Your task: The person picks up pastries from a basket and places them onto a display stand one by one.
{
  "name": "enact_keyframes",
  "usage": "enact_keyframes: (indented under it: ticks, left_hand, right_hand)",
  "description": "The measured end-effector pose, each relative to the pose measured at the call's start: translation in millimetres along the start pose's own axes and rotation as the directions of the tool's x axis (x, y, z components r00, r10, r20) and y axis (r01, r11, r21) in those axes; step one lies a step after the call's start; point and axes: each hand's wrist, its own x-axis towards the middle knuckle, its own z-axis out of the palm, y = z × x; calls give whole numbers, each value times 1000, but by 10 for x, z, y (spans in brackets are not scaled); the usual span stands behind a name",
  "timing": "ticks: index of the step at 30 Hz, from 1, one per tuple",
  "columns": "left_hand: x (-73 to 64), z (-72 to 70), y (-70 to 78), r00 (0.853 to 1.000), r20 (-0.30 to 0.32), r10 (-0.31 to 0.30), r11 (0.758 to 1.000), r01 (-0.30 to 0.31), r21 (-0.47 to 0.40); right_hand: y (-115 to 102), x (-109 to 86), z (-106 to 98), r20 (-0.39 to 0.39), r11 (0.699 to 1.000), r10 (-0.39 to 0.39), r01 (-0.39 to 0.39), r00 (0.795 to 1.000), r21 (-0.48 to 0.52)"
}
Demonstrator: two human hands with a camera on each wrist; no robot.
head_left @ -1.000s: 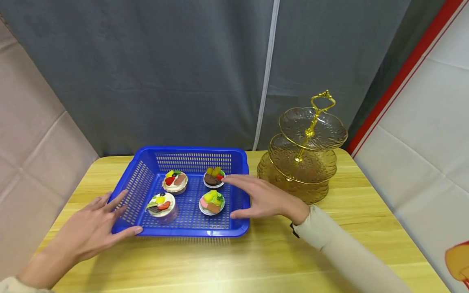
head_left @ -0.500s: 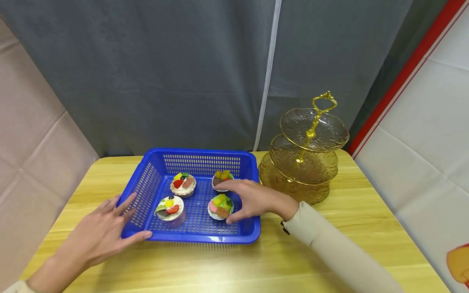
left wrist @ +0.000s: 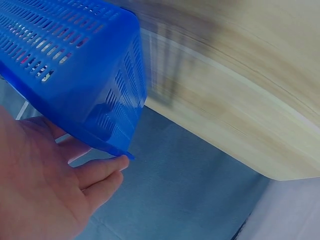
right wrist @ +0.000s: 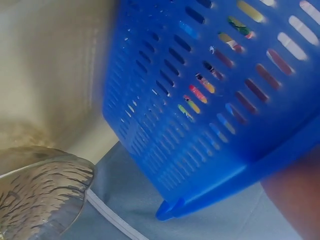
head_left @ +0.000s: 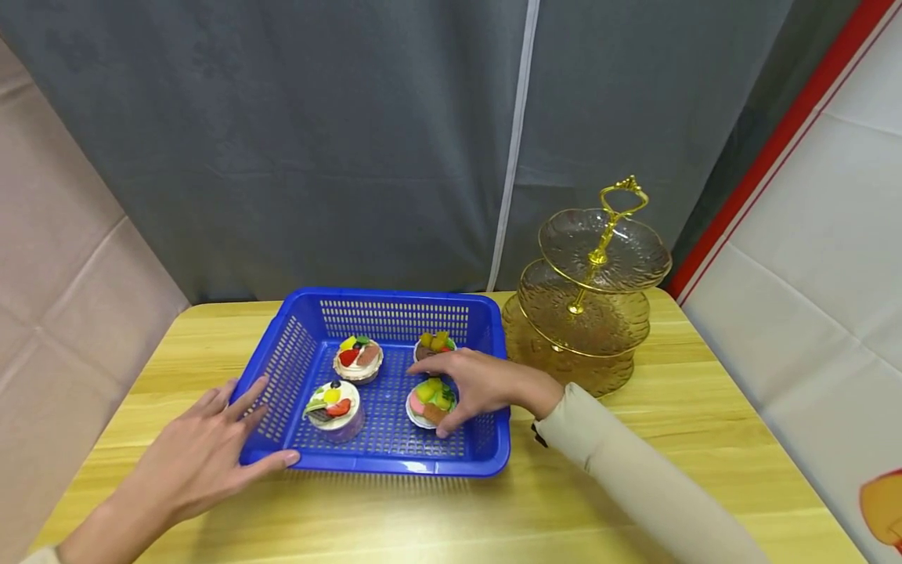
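My left hand (head_left: 197,446) rests at the front left corner of a blue plastic basket (head_left: 377,468), its fingers on the left rim and thumb along the front rim. In the left wrist view its fingers (left wrist: 102,172) lie fairly straight against the rim. My right hand (head_left: 479,384) reaches over the basket's right side, thumb and fingers spread about a fruit-topped cupcake (head_left: 430,401). Whether they touch it is hard to tell. Behind that stands a chocolate cupcake (head_left: 431,346), partly covered by the hand. To the left are a tart with a strawberry (head_left: 358,359) and a cream-topped cup dessert (head_left: 336,409).
A three-tier glass cake stand (head_left: 585,313) with a gold handle stands right of the basket, close to my right forearm. Both are on a light wooden table (head_left: 395,525). A grey curtain (head_left: 338,157) hangs behind, with pale walls on both sides.
The basket, with the desserts in it, has slid right and slightly towards me, my left hand moving along with it. My right hand has come left and down over the front right cupcake.
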Motion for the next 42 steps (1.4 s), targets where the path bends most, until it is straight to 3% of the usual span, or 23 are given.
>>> enact_keyframes:
  ticks: [7, 15, 21, 26, 42]
  left_hand:
    - [7, -4, 14, 1000, -6, 15, 1000, -15, 8]
    - [-1, -44, -54, 1000, -13, 16, 1000, -15, 21]
    - [39, -88, -172, 997, 20, 75, 997, -75, -11]
    - [71, -89, -285, 992, 7, 124, 990, -124, -64]
    - [114, -90, -315, 996, 44, 78, 991, -72, -114]
  right_hand:
    - [-10, 47, 13, 61, 997, 62, -60, 996, -39]
    - [-21, 134, 75, 108, 988, 83, -67, 991, -138]
    - [-41, 157, 103, 113, 980, 105, -83, 988, -179]
    - [-38, 157, 116, 118, 982, 106, -86, 987, -167]
    - [-29, 184, 175, 91, 975, 71, -50, 993, -218]
